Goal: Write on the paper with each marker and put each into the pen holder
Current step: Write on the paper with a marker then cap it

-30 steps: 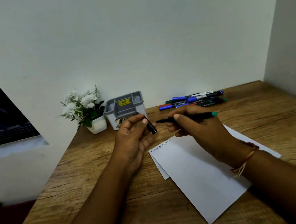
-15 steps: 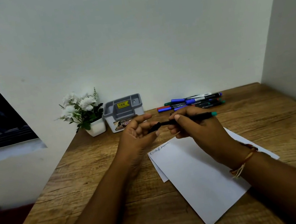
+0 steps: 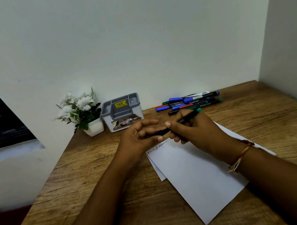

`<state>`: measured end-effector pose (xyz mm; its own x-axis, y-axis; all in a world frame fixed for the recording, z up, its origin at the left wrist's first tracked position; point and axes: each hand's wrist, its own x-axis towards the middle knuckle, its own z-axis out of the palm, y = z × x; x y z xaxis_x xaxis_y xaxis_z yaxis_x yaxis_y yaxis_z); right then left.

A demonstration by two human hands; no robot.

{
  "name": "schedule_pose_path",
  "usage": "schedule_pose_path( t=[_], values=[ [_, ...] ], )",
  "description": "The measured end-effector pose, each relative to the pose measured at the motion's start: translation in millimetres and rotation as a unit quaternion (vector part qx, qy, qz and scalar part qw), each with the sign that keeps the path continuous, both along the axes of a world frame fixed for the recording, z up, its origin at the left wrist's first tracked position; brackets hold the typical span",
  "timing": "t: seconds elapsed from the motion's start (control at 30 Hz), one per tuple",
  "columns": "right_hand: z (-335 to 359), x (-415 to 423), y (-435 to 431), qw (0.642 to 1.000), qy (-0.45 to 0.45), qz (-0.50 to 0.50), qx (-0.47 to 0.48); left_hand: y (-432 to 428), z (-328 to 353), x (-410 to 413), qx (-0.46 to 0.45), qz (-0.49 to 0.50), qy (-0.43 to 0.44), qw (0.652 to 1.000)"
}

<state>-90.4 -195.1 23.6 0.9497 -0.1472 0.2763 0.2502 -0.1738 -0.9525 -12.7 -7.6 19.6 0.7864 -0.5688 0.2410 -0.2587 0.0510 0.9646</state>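
Wooden desk (image 3: 78, 191) with paper (image 3: 199, 178), white walls (image 3: 141, 35)

Black marker (image 3: 189, 116) with green end slants just above white paper (image 3: 203, 181) bearing one scribbled line; grey pen holder (image 3: 122, 110) stands at the sheet's 11 o'clock, spare markers (image 3: 192, 100) heaped at 1 o'clock.

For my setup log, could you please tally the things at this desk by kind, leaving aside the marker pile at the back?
Paper sheets: 2
Pen holder: 1
Potted plant: 1
Held marker: 1
Total: 5
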Motion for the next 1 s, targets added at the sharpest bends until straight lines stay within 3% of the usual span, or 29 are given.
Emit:
schedule_pose_path(
  t=[0.37, 0.43, 0.53, 0.7, 0.83, 1.0],
  values=[
    [-1, 8, -3, 0.998, 0.002, 0.064, 0.019, 1, -3, -3, -0.057, 0.030, 0.065, 0.996],
    [-1, 10, -3, 0.994, 0.016, 0.059, 0.086, -3, -1, -4, -0.078, 0.065, 0.063, 0.993],
    [-2, 17, -7, 0.985, 0.022, -0.017, 0.171, -2, 6, 0, -0.118, 0.202, 0.040, 0.971],
    [-12, 20, -21, 0.989, -0.011, -0.136, -0.059, 8, 23, 17, -0.100, 0.417, -0.090, 0.899],
    [-12, 17, -18, 0.974, -0.032, -0.132, -0.181, 3, 43, 35, -0.072, 0.459, -0.172, 0.869],
    [-8, 15, -16, 0.962, -0.048, -0.118, -0.241, -14, 49, 61, 0.009, 0.450, -0.229, 0.863]
  ],
)
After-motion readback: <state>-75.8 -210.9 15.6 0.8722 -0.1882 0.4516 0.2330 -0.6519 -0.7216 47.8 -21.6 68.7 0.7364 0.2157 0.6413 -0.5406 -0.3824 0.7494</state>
